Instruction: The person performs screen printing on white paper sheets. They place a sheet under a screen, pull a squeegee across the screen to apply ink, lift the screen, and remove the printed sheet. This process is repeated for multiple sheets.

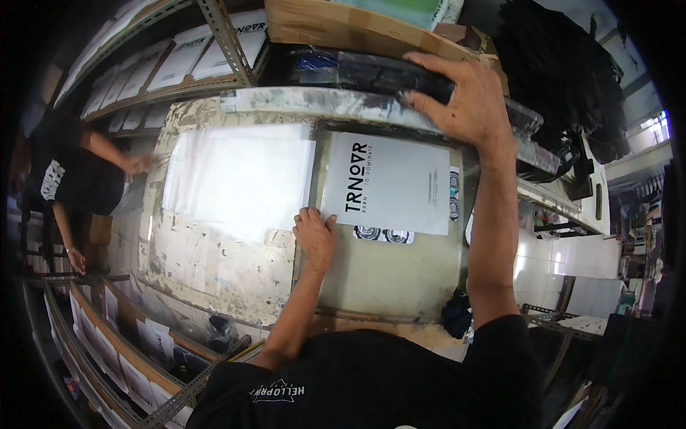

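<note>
A white printed sheet [407,182] with black lettering lies on the pale printing board [386,279] in front of me. My left hand [314,236] rests at its lower left corner, palm down, fingers extended and holding nothing I can see. To the left is a stack of blank white sheets [239,171]. At the far side my right hand [471,100] spans the raised screen frame [321,100], its thumb on the paint-stained near bar and its fingers over the dark upper edge. Round black-and-white printed designs [384,234] show from under the sheet.
Shelves with white printed sheets [179,61] stand at the far left, and a rack [128,343] at the near left. Another person [78,164] is at the left. A cardboard box [343,25] sits beyond the frame; dark cloth [564,79] hangs at the far right.
</note>
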The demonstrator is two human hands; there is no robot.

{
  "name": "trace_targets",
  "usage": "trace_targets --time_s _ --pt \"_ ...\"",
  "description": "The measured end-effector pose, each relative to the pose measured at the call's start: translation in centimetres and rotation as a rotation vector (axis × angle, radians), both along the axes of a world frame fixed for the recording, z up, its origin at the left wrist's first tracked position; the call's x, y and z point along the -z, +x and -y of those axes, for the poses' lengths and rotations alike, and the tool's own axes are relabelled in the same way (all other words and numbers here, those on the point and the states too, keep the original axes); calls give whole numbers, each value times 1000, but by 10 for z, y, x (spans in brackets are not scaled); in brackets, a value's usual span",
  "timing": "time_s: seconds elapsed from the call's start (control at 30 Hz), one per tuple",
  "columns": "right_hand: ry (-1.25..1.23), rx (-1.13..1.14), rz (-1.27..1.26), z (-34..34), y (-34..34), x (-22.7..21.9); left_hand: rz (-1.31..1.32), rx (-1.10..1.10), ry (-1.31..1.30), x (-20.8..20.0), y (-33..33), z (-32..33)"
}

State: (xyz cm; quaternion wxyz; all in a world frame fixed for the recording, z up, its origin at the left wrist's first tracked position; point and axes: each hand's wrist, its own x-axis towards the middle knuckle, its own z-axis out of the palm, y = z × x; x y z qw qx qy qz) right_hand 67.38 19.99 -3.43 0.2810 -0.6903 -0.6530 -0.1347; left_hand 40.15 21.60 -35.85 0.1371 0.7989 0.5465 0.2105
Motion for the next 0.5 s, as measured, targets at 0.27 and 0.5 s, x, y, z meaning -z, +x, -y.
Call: trace_targets --time_s 0.27,0.5 --pt "8 66 51 -17 20 -3 422 133 -26 -26 17 -7" --pt "23 71 27 -17 22 -6 469 137 -80 -50 5 -9"
